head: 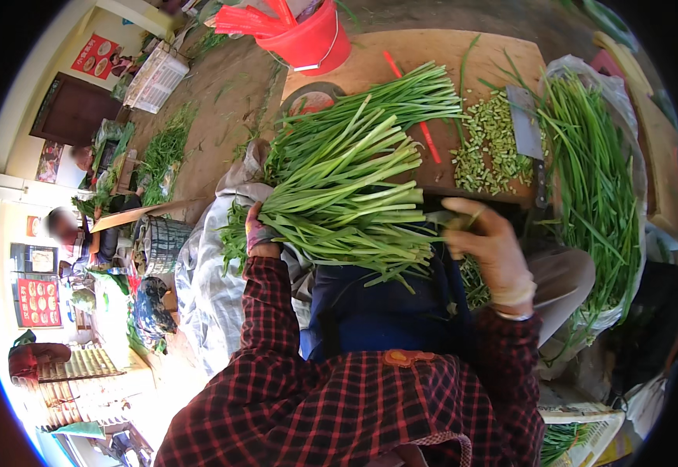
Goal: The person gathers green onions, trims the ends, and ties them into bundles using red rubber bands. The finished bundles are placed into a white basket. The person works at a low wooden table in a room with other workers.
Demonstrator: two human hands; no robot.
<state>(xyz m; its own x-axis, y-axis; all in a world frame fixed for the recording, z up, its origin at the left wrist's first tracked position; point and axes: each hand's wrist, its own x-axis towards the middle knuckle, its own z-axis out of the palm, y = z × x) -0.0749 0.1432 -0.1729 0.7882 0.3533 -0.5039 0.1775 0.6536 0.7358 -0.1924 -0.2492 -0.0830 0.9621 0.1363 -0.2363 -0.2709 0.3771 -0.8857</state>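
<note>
My left hand (261, 230), in a glove with a patterned back, grips the leafy side of a large loose bunch of garlic chives (344, 192) over my lap. The pale stem ends fan out to the right. Just beyond those ends is my right hand (490, 251), in a thin pale glove, with bent fingers and a yellowish ring-like band on one. It is blurred, so whether it pinches a stem is unclear. Behind the held bunch, another bunch of chives (426, 87) lies on the wooden board (385, 49). Short cut stem pieces (484, 146) lie there beside a cleaver (525, 125).
A red bucket (309, 44) holding red strips stands at the board's far edge. Red strips (429, 143) lie on the board. At right, a plastic-lined container holds long chives (592, 192). A white crate (584, 417) sits lower right. Other people (67, 233) sit at left.
</note>
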